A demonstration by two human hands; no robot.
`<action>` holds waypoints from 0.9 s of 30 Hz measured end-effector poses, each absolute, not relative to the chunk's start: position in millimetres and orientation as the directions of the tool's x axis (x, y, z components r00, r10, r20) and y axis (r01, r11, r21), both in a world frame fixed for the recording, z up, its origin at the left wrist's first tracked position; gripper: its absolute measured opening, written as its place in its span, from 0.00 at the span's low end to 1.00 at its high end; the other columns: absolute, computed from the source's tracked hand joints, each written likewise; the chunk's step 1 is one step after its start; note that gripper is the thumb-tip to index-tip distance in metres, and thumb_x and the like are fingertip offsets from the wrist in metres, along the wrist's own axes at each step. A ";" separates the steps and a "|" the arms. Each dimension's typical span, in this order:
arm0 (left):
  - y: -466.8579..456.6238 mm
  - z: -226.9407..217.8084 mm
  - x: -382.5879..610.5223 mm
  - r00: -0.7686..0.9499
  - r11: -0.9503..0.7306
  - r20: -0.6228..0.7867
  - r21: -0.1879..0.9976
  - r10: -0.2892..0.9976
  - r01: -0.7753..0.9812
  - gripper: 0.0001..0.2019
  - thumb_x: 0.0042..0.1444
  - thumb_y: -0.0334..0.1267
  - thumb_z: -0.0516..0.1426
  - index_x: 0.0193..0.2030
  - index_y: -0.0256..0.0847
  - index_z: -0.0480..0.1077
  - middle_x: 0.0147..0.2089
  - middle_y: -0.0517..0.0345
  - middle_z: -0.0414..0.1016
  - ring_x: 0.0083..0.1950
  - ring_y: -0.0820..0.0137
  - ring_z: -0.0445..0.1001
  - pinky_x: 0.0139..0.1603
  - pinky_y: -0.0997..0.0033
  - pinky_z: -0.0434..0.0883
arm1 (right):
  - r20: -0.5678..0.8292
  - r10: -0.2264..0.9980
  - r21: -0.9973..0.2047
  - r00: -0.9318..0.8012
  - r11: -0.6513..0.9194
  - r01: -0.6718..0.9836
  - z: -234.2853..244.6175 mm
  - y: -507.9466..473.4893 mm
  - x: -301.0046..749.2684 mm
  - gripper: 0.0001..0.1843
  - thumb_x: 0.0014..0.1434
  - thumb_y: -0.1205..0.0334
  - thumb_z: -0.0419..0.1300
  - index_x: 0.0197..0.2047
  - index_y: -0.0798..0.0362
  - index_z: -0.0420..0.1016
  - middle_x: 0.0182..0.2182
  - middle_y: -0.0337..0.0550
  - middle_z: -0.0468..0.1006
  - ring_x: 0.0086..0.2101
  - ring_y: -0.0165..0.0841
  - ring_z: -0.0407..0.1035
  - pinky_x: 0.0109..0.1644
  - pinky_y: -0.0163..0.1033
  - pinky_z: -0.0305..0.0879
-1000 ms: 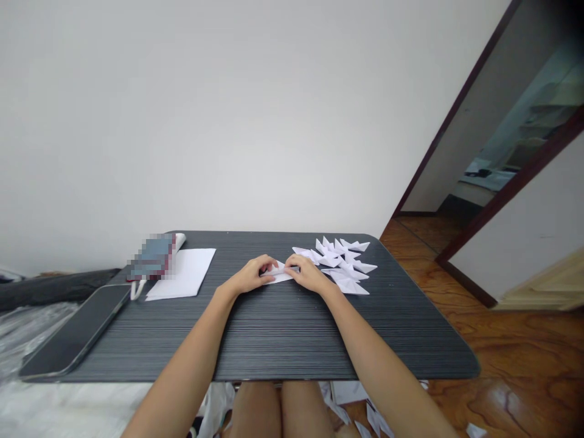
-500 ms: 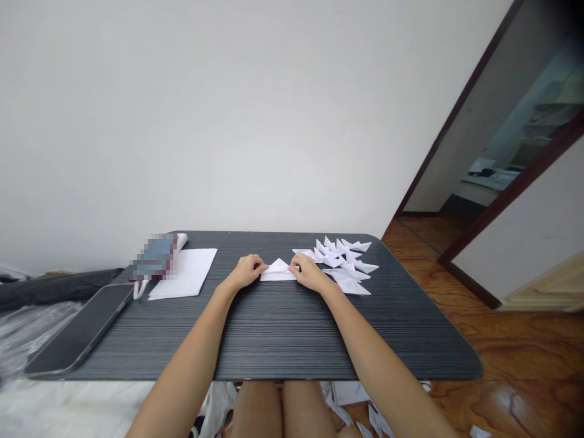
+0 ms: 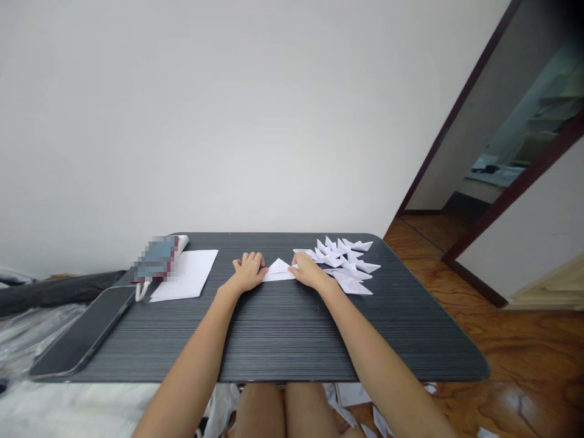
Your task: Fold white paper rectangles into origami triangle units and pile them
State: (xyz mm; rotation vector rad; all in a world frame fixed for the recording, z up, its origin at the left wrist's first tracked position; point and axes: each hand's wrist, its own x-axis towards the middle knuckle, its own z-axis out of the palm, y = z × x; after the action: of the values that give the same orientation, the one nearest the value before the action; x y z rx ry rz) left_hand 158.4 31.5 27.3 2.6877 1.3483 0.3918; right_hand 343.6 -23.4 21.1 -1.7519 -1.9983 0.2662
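Observation:
A folded sheet of white paper [image 3: 279, 272] with a raised triangular peak lies on the dark table between my hands. My left hand [image 3: 249, 272] rests on its left end, fingers spread and the thumb touching the paper. At the right end, my right hand [image 3: 307, 270] pinches the paper between thumb and fingers. Just right of that hand, several white folded paper boats [image 3: 351, 286] lie in a loose cluster.
A stack of white paper sheets [image 3: 201, 267] lies at the left, partly under a blurred reddish-edged object [image 3: 157, 258] with a white cable. A black phone-like slab [image 3: 84, 334] lies along the table's [image 3: 283, 340] left edge. Paper scraps [image 3: 353, 395] are below the table.
My left hand's fingers have lifted from a pinch and spread out over the paper's left end. My right hand keeps its pinch in nearly the same place.

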 end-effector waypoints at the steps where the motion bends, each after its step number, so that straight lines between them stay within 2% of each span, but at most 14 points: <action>1: 29.9 28.1 159.2 0.590 -0.618 0.185 0.219 0.786 0.755 0.08 0.51 0.37 0.46 0.37 0.41 0.61 0.38 0.54 0.62 0.42 0.62 0.57 0.39 0.57 0.55 | 0.220 0.974 -0.461 -0.059 0.158 0.873 21.4 -24.7 342.5 0.07 0.51 0.67 0.51 0.36 0.56 0.61 0.35 0.44 0.62 0.38 0.32 0.59 0.43 0.37 0.55; 4: 24.9 29.3 164.9 0.712 -0.743 0.213 0.210 0.669 0.636 0.13 0.50 0.28 0.43 0.40 0.44 0.62 0.40 0.55 0.61 0.42 0.64 0.57 0.40 0.59 0.54 | 0.239 0.971 -0.467 -0.010 0.124 0.875 21.0 -29.4 337.5 0.08 0.53 0.67 0.50 0.38 0.53 0.59 0.36 0.43 0.60 0.38 0.32 0.57 0.42 0.38 0.54; 6: 22.1 29.3 170.7 0.770 -0.806 0.239 0.200 0.591 0.557 0.15 0.49 0.24 0.42 0.38 0.43 0.63 0.39 0.55 0.62 0.42 0.65 0.58 0.41 0.62 0.54 | 0.239 0.971 -0.425 0.019 0.086 0.901 20.7 -31.8 333.6 0.06 0.53 0.66 0.50 0.37 0.52 0.60 0.36 0.44 0.59 0.40 0.34 0.56 0.43 0.40 0.53; 8: 20.2 28.9 176.7 0.780 -0.825 0.270 0.207 0.565 0.526 0.13 0.49 0.24 0.42 0.34 0.40 0.63 0.36 0.54 0.63 0.41 0.67 0.59 0.40 0.64 0.55 | 0.246 0.969 -0.380 0.040 0.058 0.923 21.0 -33.1 329.6 0.06 0.53 0.66 0.50 0.37 0.52 0.60 0.37 0.46 0.59 0.41 0.36 0.55 0.43 0.41 0.52; 12: 16.5 27.9 186.5 0.724 -0.784 0.300 0.224 0.621 0.580 0.08 0.53 0.33 0.43 0.30 0.38 0.61 0.33 0.55 0.63 0.39 0.67 0.60 0.38 0.66 0.56 | 0.254 0.965 -0.316 0.062 0.022 0.948 22.4 -33.7 322.7 0.08 0.52 0.69 0.48 0.37 0.54 0.59 0.38 0.49 0.59 0.40 0.38 0.54 0.41 0.42 0.51; 17: 12.4 26.7 191.6 0.622 -0.672 0.258 0.210 0.739 0.711 0.07 0.51 0.38 0.46 0.31 0.40 0.62 0.35 0.55 0.62 0.41 0.63 0.59 0.38 0.59 0.56 | 0.237 0.969 -0.329 0.069 0.013 0.944 21.1 -33.7 322.4 0.09 0.51 0.71 0.46 0.38 0.53 0.59 0.38 0.49 0.60 0.40 0.39 0.54 0.41 0.42 0.51; 24: 24.3 27.2 175.4 0.506 -0.521 0.128 0.276 0.853 0.808 0.11 0.49 0.32 0.45 0.37 0.47 0.63 0.38 0.55 0.62 0.44 0.60 0.57 0.38 0.55 0.56 | 0.247 0.967 -0.322 0.059 0.025 0.946 16.8 -32.8 331.1 0.14 0.47 0.78 0.44 0.35 0.53 0.60 0.36 0.47 0.61 0.38 0.36 0.55 0.38 0.39 0.51; 27: 27.1 25.6 170.1 0.517 -0.534 0.137 0.271 0.845 0.801 0.12 0.50 0.30 0.44 0.38 0.46 0.63 0.39 0.54 0.62 0.44 0.61 0.58 0.38 0.56 0.56 | 0.269 0.962 -0.302 0.046 0.039 0.953 14.7 -33.1 331.2 0.16 0.46 0.79 0.44 0.36 0.53 0.60 0.36 0.47 0.61 0.37 0.36 0.56 0.38 0.38 0.51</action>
State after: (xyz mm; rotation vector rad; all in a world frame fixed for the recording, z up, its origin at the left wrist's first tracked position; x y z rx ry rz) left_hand 170.1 27.1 25.6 2.5816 1.4146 0.3772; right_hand 331.2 -33.1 14.7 -1.9312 -1.9239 0.0316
